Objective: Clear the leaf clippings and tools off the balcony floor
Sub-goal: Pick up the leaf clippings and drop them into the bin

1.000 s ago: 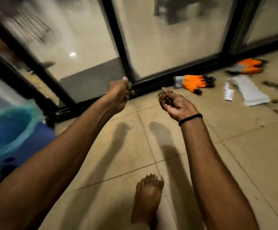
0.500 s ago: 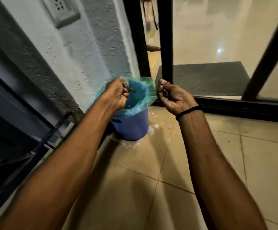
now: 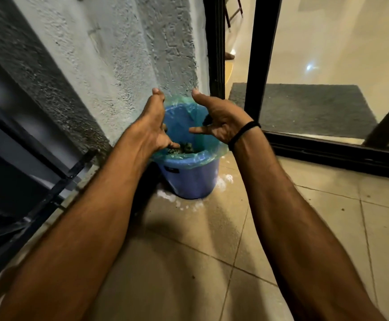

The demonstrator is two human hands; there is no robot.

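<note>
A blue bucket [image 3: 194, 179] lined with a green plastic bag stands on the tiled floor in the corner by the rough wall. Dark green leaf clippings [image 3: 185, 148] lie inside it. My left hand [image 3: 152, 122] hovers over the bucket's left rim with fingers spread and nothing in it. Over the right rim my right hand [image 3: 219, 120], with a black band on the wrist, is spread open and holds nothing.
A textured grey wall [image 3: 119, 54] rises behind the bucket. A dark metal railing [image 3: 38, 193] runs along the left. A black door frame [image 3: 255, 54] and glass pane stand at right, with a grey mat [image 3: 316, 110] behind. White residue [image 3: 223, 181] rings the bucket's base.
Both hands pinched leaf clippings a second ago, carried them from the gloves and paper to the bucket, and have now spread open over it. The clippings have left my hands.
</note>
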